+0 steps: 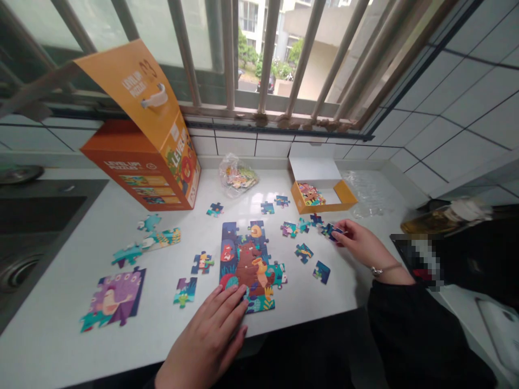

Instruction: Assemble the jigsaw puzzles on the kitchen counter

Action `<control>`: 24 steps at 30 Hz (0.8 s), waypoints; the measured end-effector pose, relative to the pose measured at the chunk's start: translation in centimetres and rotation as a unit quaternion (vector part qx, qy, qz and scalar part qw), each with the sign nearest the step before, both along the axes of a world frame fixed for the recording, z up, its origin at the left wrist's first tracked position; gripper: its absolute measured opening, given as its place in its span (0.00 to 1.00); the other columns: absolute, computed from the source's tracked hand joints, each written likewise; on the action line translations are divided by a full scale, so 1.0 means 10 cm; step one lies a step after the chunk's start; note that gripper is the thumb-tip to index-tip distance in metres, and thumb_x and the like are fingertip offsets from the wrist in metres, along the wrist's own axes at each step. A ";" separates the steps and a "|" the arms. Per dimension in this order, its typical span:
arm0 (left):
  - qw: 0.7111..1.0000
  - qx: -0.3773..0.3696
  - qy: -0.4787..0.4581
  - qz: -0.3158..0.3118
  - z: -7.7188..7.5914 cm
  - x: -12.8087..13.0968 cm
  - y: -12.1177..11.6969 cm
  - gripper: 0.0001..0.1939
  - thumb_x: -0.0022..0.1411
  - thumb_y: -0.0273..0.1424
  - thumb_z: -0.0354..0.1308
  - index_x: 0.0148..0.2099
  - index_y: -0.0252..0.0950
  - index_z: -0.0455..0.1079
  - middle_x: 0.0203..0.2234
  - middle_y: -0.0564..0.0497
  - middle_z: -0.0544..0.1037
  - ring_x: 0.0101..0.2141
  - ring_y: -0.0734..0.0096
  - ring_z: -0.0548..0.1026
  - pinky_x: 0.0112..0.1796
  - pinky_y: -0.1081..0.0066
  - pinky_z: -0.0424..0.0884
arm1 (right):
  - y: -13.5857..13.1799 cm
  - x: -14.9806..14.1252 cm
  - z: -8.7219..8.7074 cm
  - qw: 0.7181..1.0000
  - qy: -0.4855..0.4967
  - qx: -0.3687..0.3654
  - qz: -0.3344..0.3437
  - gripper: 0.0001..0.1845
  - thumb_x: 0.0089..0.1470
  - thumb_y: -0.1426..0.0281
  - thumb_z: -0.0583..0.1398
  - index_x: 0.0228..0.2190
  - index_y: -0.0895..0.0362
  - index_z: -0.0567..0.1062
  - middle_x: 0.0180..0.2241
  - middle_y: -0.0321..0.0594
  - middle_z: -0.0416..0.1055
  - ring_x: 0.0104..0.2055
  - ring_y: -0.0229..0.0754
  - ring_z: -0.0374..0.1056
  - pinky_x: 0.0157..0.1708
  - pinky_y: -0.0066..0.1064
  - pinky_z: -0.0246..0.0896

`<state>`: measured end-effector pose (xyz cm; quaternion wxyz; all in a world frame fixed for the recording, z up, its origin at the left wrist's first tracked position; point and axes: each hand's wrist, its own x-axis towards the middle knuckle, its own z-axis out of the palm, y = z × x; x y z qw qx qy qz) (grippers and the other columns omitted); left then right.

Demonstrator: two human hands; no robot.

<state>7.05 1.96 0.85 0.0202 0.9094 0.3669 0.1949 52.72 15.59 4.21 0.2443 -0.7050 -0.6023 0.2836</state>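
- The left hand [206, 335] lay palm-down over the lower-left edge of the joined bear section [248, 259], probably to steady it near the front of the tabletop [52, 324]; its grip was released.
- The right hand [357, 243] had its grip pinched on 1 dark puzzle piece [330, 231], right of that section and near the small yellow box [334, 207].
- Loose pieces [304, 252] lay spread out, seemingly so their prints showed.
- The right arm reached inward, fingers pointing left; the left fingers stretched forward.

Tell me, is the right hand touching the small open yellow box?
Apart: the head view shows bare countertop between the right hand and the yellow box.
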 end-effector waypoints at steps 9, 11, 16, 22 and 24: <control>1.000 -0.015 0.016 0.000 0.07 0.01 -0.02 0.24 0.74 0.30 0.60 0.69 0.36 0.71 0.70 0.43 0.74 0.66 0.49 0.75 0.64 0.45 0.77 | 0.71 -1.60 0.51 0.955 -0.058 0.024 0.291 0.13 0.67 0.72 0.62 0.47 0.51 0.86 0.35 0.35 0.82 0.34 0.38 0.75 0.36 0.28 0.69; 1.000 -0.017 0.011 0.002 0.08 0.01 -0.03 0.24 0.73 0.30 0.60 0.69 0.36 0.72 0.69 0.43 0.74 0.66 0.49 0.75 0.65 0.46 0.77 | 0.89 -1.92 0.53 0.933 -0.116 0.020 0.340 0.14 0.68 0.73 0.63 0.49 0.51 0.86 0.35 0.34 0.83 0.34 0.37 0.75 0.37 0.27 0.67; 0.999 -0.034 -0.016 0.005 0.08 0.02 -0.05 0.24 0.73 0.28 0.60 0.68 0.34 0.72 0.68 0.41 0.76 0.66 0.49 0.75 0.66 0.46 0.75 | 1.23 -2.41 0.37 0.905 -0.145 0.016 0.400 0.15 0.66 0.75 0.64 0.48 0.51 0.88 0.38 0.37 0.85 0.38 0.39 0.76 0.41 0.27 0.66; 0.999 -0.039 -0.016 0.010 0.10 0.04 -0.05 0.23 0.74 0.29 0.59 0.67 0.33 0.73 0.67 0.41 0.77 0.65 0.48 0.76 0.64 0.43 0.77 | 1.30 -2.59 0.23 0.890 -0.155 0.031 0.428 0.17 0.66 0.77 0.62 0.50 0.53 0.87 0.41 0.41 0.85 0.41 0.42 0.77 0.45 0.30 0.65; 0.999 -0.037 -0.014 0.008 0.10 0.04 -0.05 0.22 0.74 0.29 0.58 0.68 0.33 0.72 0.67 0.41 0.77 0.65 0.48 0.76 0.63 0.43 0.78 | 1.27 -2.60 0.21 0.889 -0.150 0.035 0.432 0.15 0.65 0.77 0.64 0.50 0.54 0.86 0.44 0.42 0.85 0.44 0.43 0.77 0.46 0.30 0.65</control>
